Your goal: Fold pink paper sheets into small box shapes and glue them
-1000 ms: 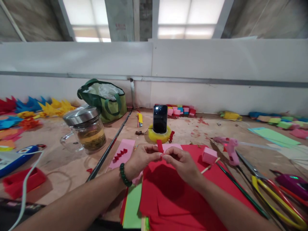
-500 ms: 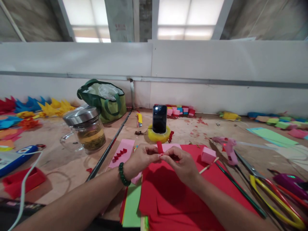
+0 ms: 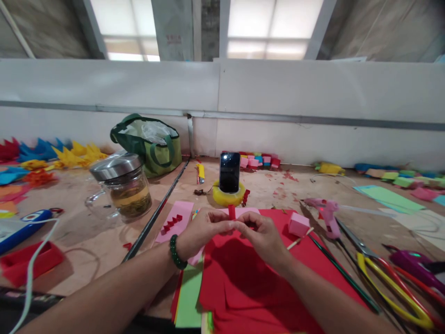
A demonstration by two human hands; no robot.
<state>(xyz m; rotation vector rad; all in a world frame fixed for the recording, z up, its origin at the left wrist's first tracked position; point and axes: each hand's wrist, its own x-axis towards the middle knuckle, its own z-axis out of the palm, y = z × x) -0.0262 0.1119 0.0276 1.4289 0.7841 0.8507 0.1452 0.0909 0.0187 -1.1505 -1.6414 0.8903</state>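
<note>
My left hand (image 3: 203, 230) and my right hand (image 3: 262, 234) meet fingertip to fingertip above a stack of red paper sheets (image 3: 257, 287). Both pinch a small red paper strip (image 3: 231, 212), whose end sticks up between them. A green bead bracelet (image 3: 175, 253) circles my left wrist. Just right of my right hand a pink paper cube (image 3: 298, 224) rests on the red paper. To the left of my left hand lies a pink sheet (image 3: 175, 222) carrying a row of small folded red pieces.
A phone (image 3: 229, 172) stands in a yellow tape roll behind my hands. A glass tea jar (image 3: 121, 188) and a green bag (image 3: 149, 144) are at left. A pink glue gun (image 3: 325, 214), scissors (image 3: 382, 273) and coloured paper pieces lie at right.
My hands have stayed together on the red strip, with only small finger movements. The view has shifted slightly.
</note>
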